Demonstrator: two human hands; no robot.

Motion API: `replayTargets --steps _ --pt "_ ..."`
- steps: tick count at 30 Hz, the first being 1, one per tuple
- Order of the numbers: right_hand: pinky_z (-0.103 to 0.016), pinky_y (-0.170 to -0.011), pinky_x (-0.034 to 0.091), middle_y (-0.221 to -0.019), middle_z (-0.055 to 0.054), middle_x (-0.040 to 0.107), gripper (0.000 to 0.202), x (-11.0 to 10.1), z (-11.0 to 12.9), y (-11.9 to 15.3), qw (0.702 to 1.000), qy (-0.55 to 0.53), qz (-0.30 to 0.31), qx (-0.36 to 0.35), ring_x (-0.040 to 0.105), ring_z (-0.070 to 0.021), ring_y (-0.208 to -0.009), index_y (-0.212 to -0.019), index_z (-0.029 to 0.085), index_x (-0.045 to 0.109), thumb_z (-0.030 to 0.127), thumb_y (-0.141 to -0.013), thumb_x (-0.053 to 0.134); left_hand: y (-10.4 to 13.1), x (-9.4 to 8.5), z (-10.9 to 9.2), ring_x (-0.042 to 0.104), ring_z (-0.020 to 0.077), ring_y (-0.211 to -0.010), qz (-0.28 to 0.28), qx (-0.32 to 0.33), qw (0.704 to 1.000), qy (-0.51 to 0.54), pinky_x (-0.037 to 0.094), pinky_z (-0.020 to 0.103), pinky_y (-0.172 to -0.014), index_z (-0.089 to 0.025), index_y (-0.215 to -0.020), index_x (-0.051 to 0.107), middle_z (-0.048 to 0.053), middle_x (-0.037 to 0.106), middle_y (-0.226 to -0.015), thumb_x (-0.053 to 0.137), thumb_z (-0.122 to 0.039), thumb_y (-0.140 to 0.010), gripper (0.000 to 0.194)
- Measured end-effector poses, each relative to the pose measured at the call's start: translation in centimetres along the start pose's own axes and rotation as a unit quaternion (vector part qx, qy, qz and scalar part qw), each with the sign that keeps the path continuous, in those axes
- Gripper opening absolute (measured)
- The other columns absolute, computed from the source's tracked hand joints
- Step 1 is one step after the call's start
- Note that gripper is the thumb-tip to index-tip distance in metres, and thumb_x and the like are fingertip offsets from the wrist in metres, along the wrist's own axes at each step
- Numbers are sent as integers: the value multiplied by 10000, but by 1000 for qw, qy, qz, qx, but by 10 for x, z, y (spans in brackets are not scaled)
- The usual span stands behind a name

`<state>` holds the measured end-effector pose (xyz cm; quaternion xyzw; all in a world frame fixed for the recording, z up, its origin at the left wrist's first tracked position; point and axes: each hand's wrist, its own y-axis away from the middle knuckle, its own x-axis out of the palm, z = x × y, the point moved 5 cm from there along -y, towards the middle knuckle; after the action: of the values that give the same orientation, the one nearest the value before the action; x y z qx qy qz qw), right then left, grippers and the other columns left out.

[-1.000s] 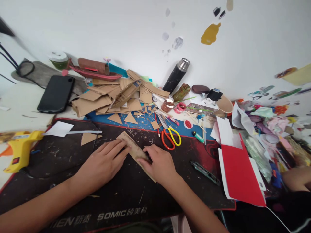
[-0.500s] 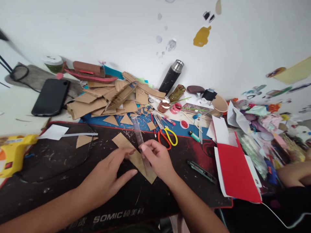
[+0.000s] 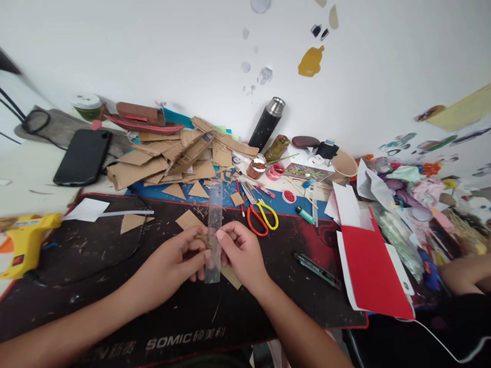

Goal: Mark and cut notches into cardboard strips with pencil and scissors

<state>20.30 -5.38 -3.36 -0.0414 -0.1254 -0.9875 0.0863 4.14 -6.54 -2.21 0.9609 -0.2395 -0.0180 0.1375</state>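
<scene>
In the head view, your left hand [image 3: 172,266] and right hand [image 3: 245,258] pinch a clear, flat plastic ruler [image 3: 215,212] from either side, its long edges pointing away from you. Beneath it, a tan, flat cardboard strip [image 3: 188,220] lies slantwise on the black, red-edged mat [image 3: 115,291], partly hidden by your fingers. Beyond your right hand sit metal scissors with orange and yellow handles [image 3: 273,210]; a dark, slim utility knife [image 3: 316,269] lies to its right.

The black mat [image 3: 192,313] reads "SOMIC 硕美科" in pale lettering [image 3: 185,339].
</scene>
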Motion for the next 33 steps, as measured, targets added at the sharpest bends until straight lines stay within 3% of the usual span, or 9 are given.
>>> replayTargets --steps 6,7,10,12,16,19,23,25,33 --pt "-225 -485 418 -627 59 629 378 -3 -6 8 999 33 24 8 496 -102 -453 -877 239 613 562 -991 772 -5 -48 -15 700 189 -659 -88 61 983 -150 600 308 -609 -223 -1206 746 13 767 -846 584 -525 -1071 369" --pt "-228 -501 431 -625 56 630 358 -3 -5 11 998 53 32 1 518 -107 -468 -871 239 621 541 -997 766 -7 -58 -17 702 194 -659 -103 68 971 -203 609 316 -634 -223 -1189 760 17 776 -845 544 -528 -1090 387" --pt "-243 -556 465 -629 43 645 305 -6 2 20 991 117 35 -48 599 -131 -534 -845 238 646 472 -1010 752 -6 -87 -25 799 281 -970 -155 136 910 -360 633 375 -865 -228 -1101 783 78 861 -1096 516 -459 -1096 353" --pt "-254 -577 474 -646 31 664 293 -10 10 24 984 153 30 -90 629 -142 -568 -840 235 673 454 -1020 747 -5 -96 -22 797 266 -985 -126 152 889 -413 615 364 -914 -239 -1109 788 52 862 -1125 472 -392 -1117 351" --pt "-266 -613 494 -699 8 708 299 -14 24 24 962 227 26 -147 641 -149 -606 -880 228 745 470 -1055 725 -4 -92 -13 787 206 -908 -9 138 906 -400 583 273 -818 -259 -1081 798 4 838 -1003 427 -368 -1154 394" --pt "-266 -672 534 -824 -18 792 314 -7 23 20 935 314 55 -156 703 -160 -677 -1018 232 792 528 -1085 712 -9 -83 -17 783 218 -849 6 169 912 -373 593 278 -771 -273 -1040 799 20 831 -953 446 -402 -1135 388" --pt "-321 -759 568 -1024 -86 844 419 10 12 22 821 528 127 -176 787 -237 -851 -1216 215 791 610 -1099 710 -20 -74 -15 811 227 -923 24 188 915 -356 625 309 -867 -275 -1063 807 39 855 -1021 468 -362 -1116 354" --pt "-342 -776 572 -1074 -101 842 437 12 8 23 781 587 136 -166 803 -264 -912 -1245 209 787 615 -1112 695 -23 -72 -11 816 227 -962 41 194 912 -358 630 320 -891 -273 -1073 811 51 857 -1052 454 -344 -1124 367" --pt "-349 -802 578 -1153 -79 812 456 -1 5 24 787 594 112 -125 808 -283 -1038 -1361 234 744 581 -1068 789 -27 -71 -1 811 226 -997 46 193 908 -369 621 320 -915 -271 -1098 814 50 853 -1077 437 -330 -1131 383"
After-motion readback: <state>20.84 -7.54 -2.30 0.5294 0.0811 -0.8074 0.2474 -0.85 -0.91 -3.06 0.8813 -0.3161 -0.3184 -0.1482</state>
